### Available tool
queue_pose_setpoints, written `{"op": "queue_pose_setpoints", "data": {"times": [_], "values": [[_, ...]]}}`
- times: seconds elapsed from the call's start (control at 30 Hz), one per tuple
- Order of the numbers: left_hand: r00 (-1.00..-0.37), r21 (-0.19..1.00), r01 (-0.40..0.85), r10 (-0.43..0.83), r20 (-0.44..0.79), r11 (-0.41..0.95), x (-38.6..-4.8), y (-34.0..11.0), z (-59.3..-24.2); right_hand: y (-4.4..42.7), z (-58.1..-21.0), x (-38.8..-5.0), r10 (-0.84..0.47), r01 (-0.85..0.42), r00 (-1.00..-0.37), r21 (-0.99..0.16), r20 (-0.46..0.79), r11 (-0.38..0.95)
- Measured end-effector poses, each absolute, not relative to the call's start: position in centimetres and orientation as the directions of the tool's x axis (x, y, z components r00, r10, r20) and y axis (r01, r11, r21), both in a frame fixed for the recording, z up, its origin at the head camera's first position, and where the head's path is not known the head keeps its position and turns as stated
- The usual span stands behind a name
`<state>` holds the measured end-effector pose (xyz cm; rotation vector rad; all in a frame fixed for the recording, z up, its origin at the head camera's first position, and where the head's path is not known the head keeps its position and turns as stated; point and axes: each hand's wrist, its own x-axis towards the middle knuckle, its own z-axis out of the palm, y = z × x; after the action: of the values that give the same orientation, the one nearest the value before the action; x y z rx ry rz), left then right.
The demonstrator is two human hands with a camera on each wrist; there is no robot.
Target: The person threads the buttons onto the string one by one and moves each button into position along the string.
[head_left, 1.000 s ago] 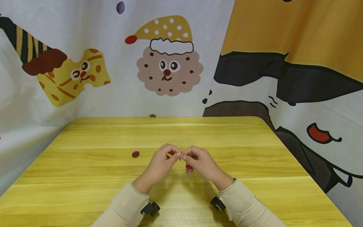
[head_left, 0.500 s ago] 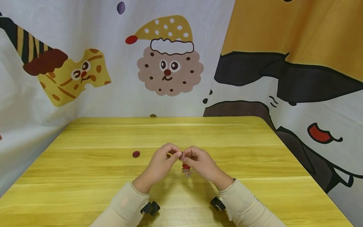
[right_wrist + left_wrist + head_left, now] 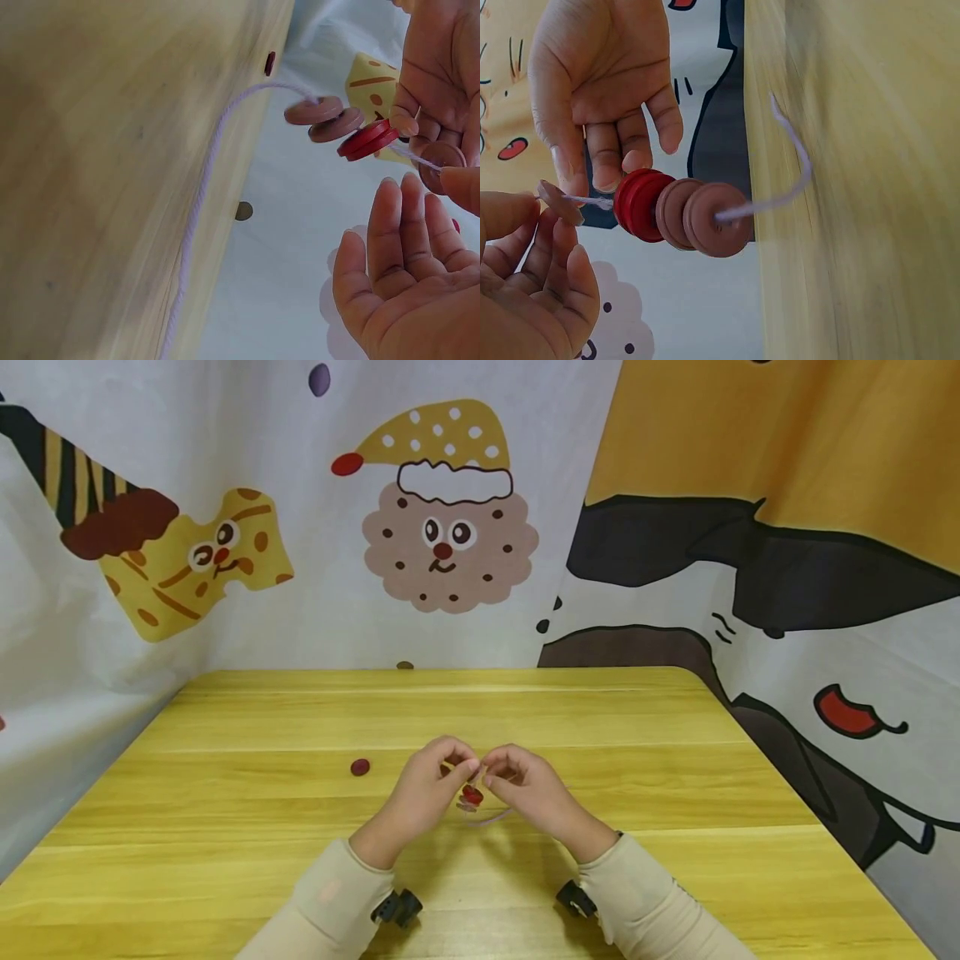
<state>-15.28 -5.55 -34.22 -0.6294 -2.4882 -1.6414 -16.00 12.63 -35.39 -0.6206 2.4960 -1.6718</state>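
Thumb and fingers of my left hand (image 3: 426, 789) pinch a brown button (image 3: 559, 202), with the lilac cord (image 3: 787, 199) running through it. My right hand (image 3: 536, 789) is close beside it, its fingertips pinched at the cord by the button; the exact contact is partly hidden. Below the hands, red buttons (image 3: 641, 204) and brownish-pink buttons (image 3: 716, 219) hang threaded on the cord, stacked against each other. In the right wrist view, the cord's long tail curves away over the table.
A loose dark red button (image 3: 360, 767) lies on the wooden table (image 3: 262, 835), left of the hands. Behind the table's far edge hangs a printed curtain (image 3: 262, 443). A small black camera (image 3: 397, 908) sits at the left wrist and another camera (image 3: 576, 898) at the right.
The threaded buttons have swung left, from under my right hand to between both hands. More of the cord tail shows beneath. Both hands have hardly shifted.
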Motion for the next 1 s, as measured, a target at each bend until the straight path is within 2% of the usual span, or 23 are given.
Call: {"op": "queue_pose_setpoints", "data": {"times": [0.23, 0.53, 0.83, 1.0], "values": [[-0.917, 0.857, 0.373, 0.284, 0.281, 0.357, -15.2, -5.51, -34.11, 12.47, -35.17, -15.91, -0.329, -0.285, -0.928, -0.9, 0.174, 0.331], [-0.924, 0.89, 0.335, 0.294, 0.245, 0.31, -15.22, -5.27, -34.27, 12.48, -34.78, -15.76, -0.296, -0.29, -0.935, -0.901, 0.195, 0.324], [-0.905, 0.821, 0.412, 0.28, 0.319, 0.396, -15.36, -5.06, -34.11, 12.06, -34.95, -15.87, -0.327, -0.261, -0.927, -0.941, 0.183, 0.214], [-0.912, 0.825, 0.398, 0.271, 0.309, 0.4, -15.23, -4.97, -33.76, 11.89, -35.19, -16.01, -0.325, -0.292, -0.922, -0.929, 0.21, 0.227]]}}
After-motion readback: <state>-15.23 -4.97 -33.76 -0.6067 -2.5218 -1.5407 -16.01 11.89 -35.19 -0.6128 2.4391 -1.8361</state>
